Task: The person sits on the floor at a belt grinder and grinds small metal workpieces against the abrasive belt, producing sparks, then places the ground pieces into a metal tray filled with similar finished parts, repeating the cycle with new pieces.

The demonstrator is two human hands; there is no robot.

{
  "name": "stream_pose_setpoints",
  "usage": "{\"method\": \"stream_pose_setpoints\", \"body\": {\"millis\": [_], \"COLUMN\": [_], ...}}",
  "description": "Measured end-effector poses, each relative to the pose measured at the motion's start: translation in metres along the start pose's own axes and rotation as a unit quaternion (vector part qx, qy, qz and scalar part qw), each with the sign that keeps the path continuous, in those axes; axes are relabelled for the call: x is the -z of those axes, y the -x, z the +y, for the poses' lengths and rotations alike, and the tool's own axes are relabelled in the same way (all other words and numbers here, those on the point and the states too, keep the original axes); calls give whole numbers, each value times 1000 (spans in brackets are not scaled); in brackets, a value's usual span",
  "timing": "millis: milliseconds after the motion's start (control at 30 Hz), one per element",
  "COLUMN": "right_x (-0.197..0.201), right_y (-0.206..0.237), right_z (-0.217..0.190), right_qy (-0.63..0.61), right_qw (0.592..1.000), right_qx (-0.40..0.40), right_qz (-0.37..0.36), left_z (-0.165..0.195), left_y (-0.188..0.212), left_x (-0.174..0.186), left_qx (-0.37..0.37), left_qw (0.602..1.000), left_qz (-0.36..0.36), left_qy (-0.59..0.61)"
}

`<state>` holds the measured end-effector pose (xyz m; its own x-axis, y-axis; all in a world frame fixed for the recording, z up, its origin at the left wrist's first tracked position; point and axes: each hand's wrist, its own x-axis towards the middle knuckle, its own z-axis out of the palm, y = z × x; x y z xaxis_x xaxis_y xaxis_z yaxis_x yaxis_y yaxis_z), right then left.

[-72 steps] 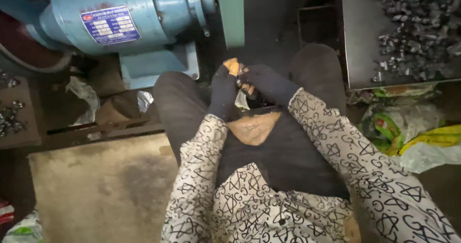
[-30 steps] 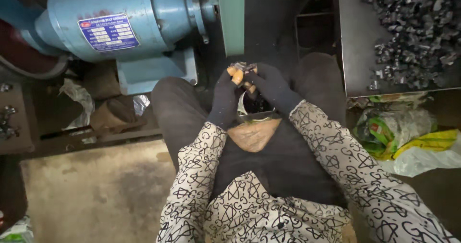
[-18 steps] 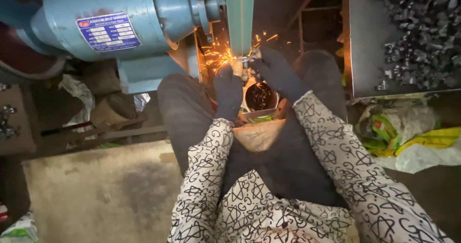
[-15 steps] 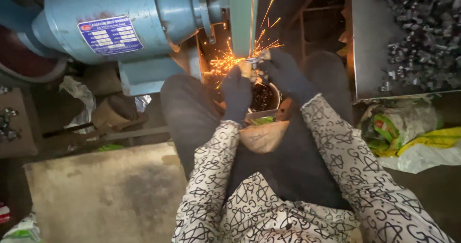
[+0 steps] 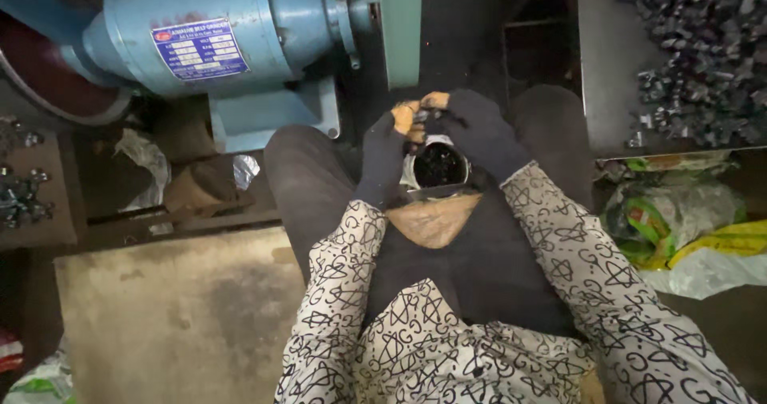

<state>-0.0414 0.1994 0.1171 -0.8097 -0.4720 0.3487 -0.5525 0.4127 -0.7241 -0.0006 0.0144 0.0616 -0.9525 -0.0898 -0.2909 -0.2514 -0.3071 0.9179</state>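
The sparks that were flying half a second ago have gone, and both hands have drawn back from the green wheel guard of the blue bench grinder to sit over the person's lap. The left hand and right hand, both in dark knitted gloves with worn orange tips, meet just above a small round tin cup full of dark grit wedged between the knees. Pinched between the fingers of the two hands is a small grey metal part; the fingers are closed tightly round it, so only a sliver shows and its shape cannot be told.

I'd judge it light, stiff and hard, likely warm and sharp-edged from the wheel, and small enough to slip; a firm pinch at its two ends, as now, suits it best.

To the right of the fingers, well apart, a dark metal tray holds a heap of similar parts. Below the tray lie crumpled green and yellow plastic bags. Down to the left stands a bare, stained surface.
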Motion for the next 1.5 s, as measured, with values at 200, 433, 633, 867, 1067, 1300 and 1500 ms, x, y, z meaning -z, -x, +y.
{"method": "stream_pose_setpoints", "body": {"millis": [200,433,633,867,1067,1300,1500], "right_x": [-21,-49,-49,-39,38,172,122], "right_y": [3,-13,-21,-15,-2,59,14], "right_z": [17,38,50,45,60,153,101], "right_qy": [-409,-311,-252,-425,-94,564,344], "right_qw": [843,904,927,843,979,786,923], "right_qx": [-300,-280,-264,-328,-181,-249,-139], "right_qz": [-179,-87,-88,-35,-4,45,101], "left_z": [-14,-18,-25,-37,-30,-37,-39], "left_y": [-3,-19,-27,-31,-16,-4,-15], "left_x": [11,3,4,-10,8,-15,-29], "left_qx": [-265,-99,-246,-160,-133,-2,-79], "left_qw": [942,990,877,983,960,805,917], "left_qz": [42,78,133,72,-106,-295,-177], "left_qy": [-203,-64,-391,-52,-222,-515,-348]}}
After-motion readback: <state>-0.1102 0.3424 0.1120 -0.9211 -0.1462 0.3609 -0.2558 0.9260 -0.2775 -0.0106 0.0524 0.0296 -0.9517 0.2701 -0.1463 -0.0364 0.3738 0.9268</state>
